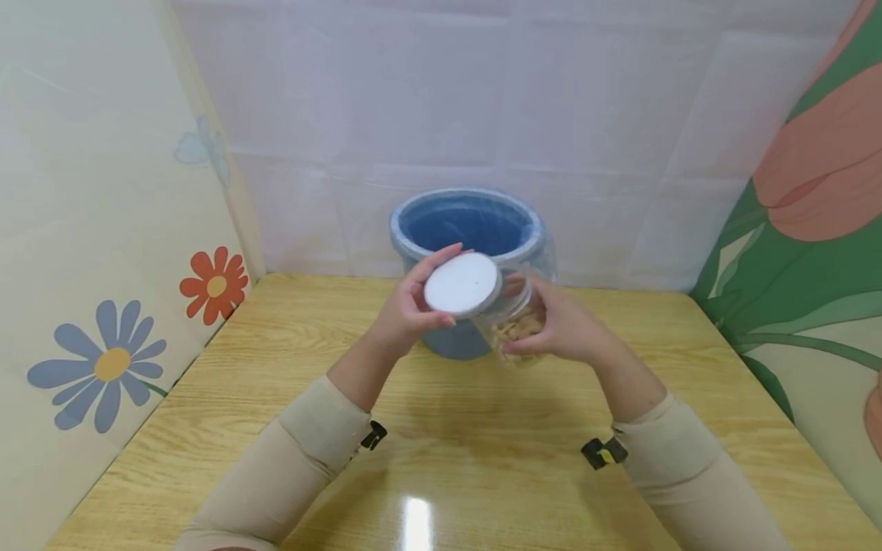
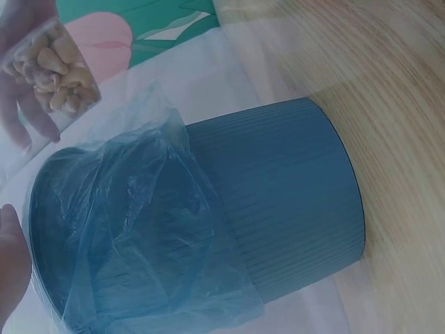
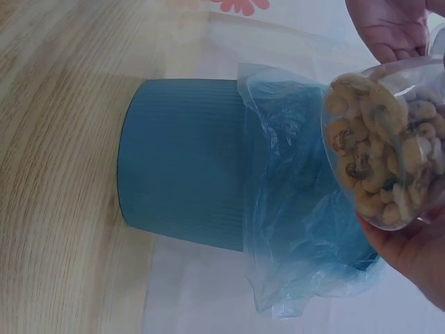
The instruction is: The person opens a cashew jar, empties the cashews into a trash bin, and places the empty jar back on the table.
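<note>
In the head view my left hand holds a round white lid by its edge, thumb below and fingers above. My right hand grips a clear plastic jar of cashew nuts, tilted with its top toward the lid. Whether lid and jar still touch, I cannot tell. The right wrist view shows the jar's bottom full of cashews, with the right hand's fingers beneath it. Both hands are raised in front of a blue bin, partly covering its rim.
A thin translucent blue bag lines the bin and hangs over its outside. The bin stands on a wood-grain table near a white cloth backdrop. Flower-printed panels border the table left and right.
</note>
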`<action>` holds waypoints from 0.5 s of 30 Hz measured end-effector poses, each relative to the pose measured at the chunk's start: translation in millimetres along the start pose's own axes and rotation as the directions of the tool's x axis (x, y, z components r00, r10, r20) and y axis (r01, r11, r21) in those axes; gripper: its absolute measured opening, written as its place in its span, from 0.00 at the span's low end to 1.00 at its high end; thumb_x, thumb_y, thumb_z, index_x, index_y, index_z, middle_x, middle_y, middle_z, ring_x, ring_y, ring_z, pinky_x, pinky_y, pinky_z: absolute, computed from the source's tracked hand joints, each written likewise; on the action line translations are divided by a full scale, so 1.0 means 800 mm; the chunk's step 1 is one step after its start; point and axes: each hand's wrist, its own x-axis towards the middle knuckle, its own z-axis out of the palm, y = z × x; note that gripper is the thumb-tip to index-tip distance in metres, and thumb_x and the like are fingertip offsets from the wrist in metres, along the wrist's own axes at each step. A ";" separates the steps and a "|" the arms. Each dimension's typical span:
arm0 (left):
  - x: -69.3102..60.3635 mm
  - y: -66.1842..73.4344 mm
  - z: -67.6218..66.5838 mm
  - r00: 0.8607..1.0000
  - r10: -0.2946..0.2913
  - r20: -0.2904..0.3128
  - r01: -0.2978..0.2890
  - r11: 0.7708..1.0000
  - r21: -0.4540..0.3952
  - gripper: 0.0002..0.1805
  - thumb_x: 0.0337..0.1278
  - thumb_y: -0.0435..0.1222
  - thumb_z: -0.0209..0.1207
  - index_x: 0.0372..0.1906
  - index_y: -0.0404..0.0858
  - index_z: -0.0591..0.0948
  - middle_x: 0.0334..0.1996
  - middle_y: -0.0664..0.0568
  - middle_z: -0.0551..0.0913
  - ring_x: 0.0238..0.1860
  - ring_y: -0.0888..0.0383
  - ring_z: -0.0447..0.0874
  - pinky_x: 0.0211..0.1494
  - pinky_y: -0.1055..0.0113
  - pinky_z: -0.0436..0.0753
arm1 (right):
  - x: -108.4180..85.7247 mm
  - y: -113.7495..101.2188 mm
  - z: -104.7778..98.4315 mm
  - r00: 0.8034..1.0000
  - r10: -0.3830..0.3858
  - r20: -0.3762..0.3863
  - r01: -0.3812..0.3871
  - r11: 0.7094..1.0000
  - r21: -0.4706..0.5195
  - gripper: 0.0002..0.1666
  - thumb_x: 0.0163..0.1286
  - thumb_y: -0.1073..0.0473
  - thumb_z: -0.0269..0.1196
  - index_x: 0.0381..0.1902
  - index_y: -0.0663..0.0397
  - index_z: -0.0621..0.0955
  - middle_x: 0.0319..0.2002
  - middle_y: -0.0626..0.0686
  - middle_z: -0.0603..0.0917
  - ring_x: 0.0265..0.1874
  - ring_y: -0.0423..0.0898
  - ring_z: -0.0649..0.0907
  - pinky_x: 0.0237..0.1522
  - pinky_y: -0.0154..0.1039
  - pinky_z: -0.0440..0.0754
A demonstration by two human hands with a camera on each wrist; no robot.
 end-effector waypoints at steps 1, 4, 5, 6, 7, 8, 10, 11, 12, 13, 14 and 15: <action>-0.001 0.000 -0.001 1.000 -0.003 -0.001 0.003 1.000 0.001 0.59 0.27 0.48 0.74 0.67 0.30 0.56 0.64 0.42 0.63 0.58 0.51 0.66 0.54 0.71 0.75 | -0.001 0.000 -0.002 1.000 0.008 -0.006 -0.008 1.000 0.000 0.54 0.39 0.54 0.77 0.63 0.48 0.63 0.54 0.54 0.73 0.50 0.51 0.76 0.49 0.45 0.77; -0.003 0.000 -0.003 1.000 -0.009 -0.005 0.009 1.000 0.000 0.58 0.27 0.47 0.74 0.67 0.31 0.56 0.64 0.41 0.62 0.58 0.50 0.66 0.54 0.71 0.75 | -0.003 0.001 -0.007 0.999 0.041 -0.026 -0.041 0.999 0.004 0.55 0.39 0.53 0.77 0.64 0.49 0.62 0.56 0.55 0.72 0.50 0.52 0.75 0.49 0.46 0.77; -0.004 0.000 -0.004 1.000 -0.012 -0.008 0.012 1.000 0.000 0.58 0.27 0.47 0.74 0.67 0.31 0.56 0.64 0.41 0.62 0.58 0.50 0.66 0.54 0.71 0.75 | -0.004 0.001 -0.009 0.998 0.053 -0.029 -0.053 0.999 0.014 0.55 0.39 0.53 0.77 0.64 0.48 0.61 0.56 0.55 0.71 0.50 0.52 0.75 0.49 0.46 0.77; -0.005 0.000 -0.004 1.000 -0.012 -0.011 0.012 1.000 0.001 0.58 0.27 0.47 0.74 0.67 0.31 0.56 0.64 0.41 0.62 0.58 0.50 0.66 0.54 0.71 0.75 | -0.005 0.001 -0.011 0.998 0.061 -0.033 -0.060 0.998 0.024 0.55 0.40 0.53 0.77 0.64 0.48 0.61 0.57 0.55 0.71 0.50 0.52 0.75 0.49 0.46 0.77; -0.005 0.000 -0.005 1.000 -0.012 -0.014 0.012 1.000 0.001 0.58 0.27 0.47 0.74 0.67 0.31 0.56 0.64 0.41 0.62 0.58 0.50 0.66 0.54 0.70 0.75 | -0.005 0.002 -0.013 0.997 0.068 -0.037 -0.067 0.997 0.033 0.55 0.40 0.54 0.77 0.64 0.48 0.61 0.58 0.55 0.70 0.50 0.52 0.75 0.49 0.46 0.77; -0.006 -0.001 -0.006 1.000 -0.012 -0.017 0.012 1.000 0.006 0.58 0.27 0.47 0.74 0.67 0.31 0.57 0.64 0.41 0.62 0.58 0.50 0.66 0.54 0.70 0.75 | -0.006 0.003 -0.015 0.997 0.071 -0.042 -0.070 0.997 0.040 0.54 0.40 0.54 0.77 0.64 0.48 0.62 0.57 0.55 0.70 0.50 0.52 0.75 0.49 0.46 0.78; -0.008 -0.002 -0.007 1.000 -0.011 -0.024 0.011 1.000 0.017 0.58 0.27 0.48 0.74 0.67 0.31 0.57 0.64 0.42 0.63 0.58 0.50 0.66 0.55 0.70 0.75 | -0.008 0.004 -0.019 0.995 0.073 -0.066 -0.072 0.997 0.030 0.53 0.40 0.54 0.77 0.64 0.48 0.62 0.57 0.54 0.71 0.49 0.52 0.76 0.49 0.46 0.77; -0.008 -0.002 -0.008 1.000 -0.009 -0.025 0.010 1.000 0.022 0.58 0.27 0.48 0.74 0.67 0.30 0.57 0.64 0.42 0.64 0.58 0.50 0.66 0.55 0.70 0.75 | -0.009 0.005 -0.021 0.994 0.071 -0.078 -0.070 0.997 0.018 0.53 0.40 0.54 0.77 0.63 0.49 0.63 0.57 0.54 0.72 0.49 0.52 0.76 0.49 0.47 0.77; -0.009 -0.003 -0.009 1.000 -0.008 -0.026 0.008 1.000 0.027 0.59 0.26 0.48 0.74 0.67 0.30 0.57 0.63 0.42 0.64 0.58 0.51 0.66 0.55 0.70 0.74 | -0.009 0.006 -0.023 0.993 0.069 -0.095 -0.070 0.998 -0.003 0.52 0.40 0.54 0.77 0.63 0.48 0.63 0.56 0.54 0.73 0.48 0.52 0.76 0.48 0.46 0.77; -0.010 -0.003 -0.009 1.000 -0.008 -0.026 0.009 0.999 0.031 0.58 0.26 0.48 0.74 0.67 0.30 0.57 0.63 0.43 0.65 0.58 0.51 0.66 0.56 0.69 0.74 | -0.010 0.007 -0.025 0.991 0.072 -0.110 -0.075 0.997 -0.023 0.52 0.40 0.53 0.77 0.63 0.48 0.63 0.56 0.53 0.73 0.47 0.51 0.76 0.48 0.46 0.76; -0.011 -0.004 -0.010 1.000 -0.008 -0.025 0.009 0.999 0.036 0.58 0.26 0.48 0.74 0.67 0.29 0.57 0.63 0.43 0.65 0.58 0.51 0.66 0.56 0.69 0.74 | -0.011 0.009 -0.026 0.990 0.067 -0.123 -0.072 0.997 -0.039 0.52 0.40 0.53 0.77 0.62 0.49 0.64 0.55 0.53 0.73 0.47 0.51 0.76 0.48 0.46 0.76; -0.012 -0.005 -0.011 1.000 -0.010 -0.023 0.011 0.999 0.039 0.58 0.27 0.48 0.74 0.67 0.29 0.57 0.63 0.43 0.65 0.58 0.51 0.66 0.55 0.69 0.74 | -0.012 0.009 -0.028 0.989 0.065 -0.133 -0.071 0.996 -0.046 0.52 0.40 0.53 0.77 0.62 0.49 0.64 0.55 0.53 0.73 0.47 0.51 0.76 0.47 0.46 0.76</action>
